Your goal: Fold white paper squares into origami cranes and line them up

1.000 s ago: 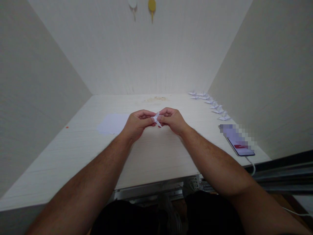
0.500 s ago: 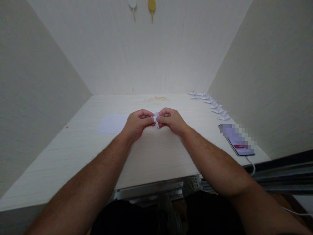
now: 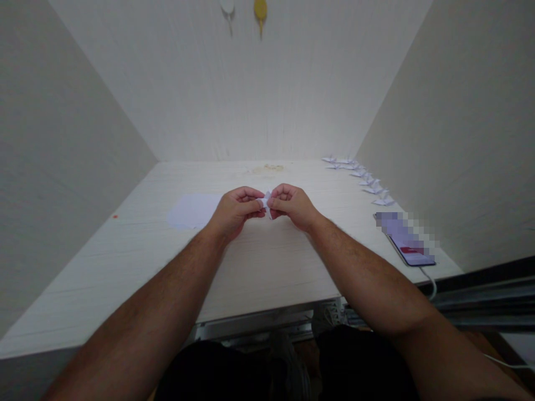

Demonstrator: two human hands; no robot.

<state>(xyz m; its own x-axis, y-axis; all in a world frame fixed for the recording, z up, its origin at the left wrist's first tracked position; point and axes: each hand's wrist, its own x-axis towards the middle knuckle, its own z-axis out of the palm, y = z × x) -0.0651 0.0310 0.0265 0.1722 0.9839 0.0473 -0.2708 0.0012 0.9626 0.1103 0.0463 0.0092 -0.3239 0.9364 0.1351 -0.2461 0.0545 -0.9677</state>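
A small piece of folded white paper (image 3: 268, 209) is held up between my two hands, over the middle of the table. My left hand (image 3: 236, 210) pinches its left side between thumb and fingers. On the other side, my right hand (image 3: 292, 204) pinches it the same way, with the fingertips of both hands nearly meeting. Much of the paper is hidden behind my fingers, so its exact folds cannot be made out. Flat on the table beside my left hand lie white paper sheets (image 3: 190, 210), partly covered by that hand.
Several folded white paper cranes (image 3: 368, 182) stand in a line along the right wall. Nearer on the right lies a phone (image 3: 407, 239) with a white cable (image 3: 430, 283). Walls close in the white table (image 3: 267, 278) at the back and sides. Two hooks (image 3: 260, 10) hang on the back wall.
Almost nothing differs. Both hands keep their pinch on the folded paper in the same place, and the view has shifted very slightly.
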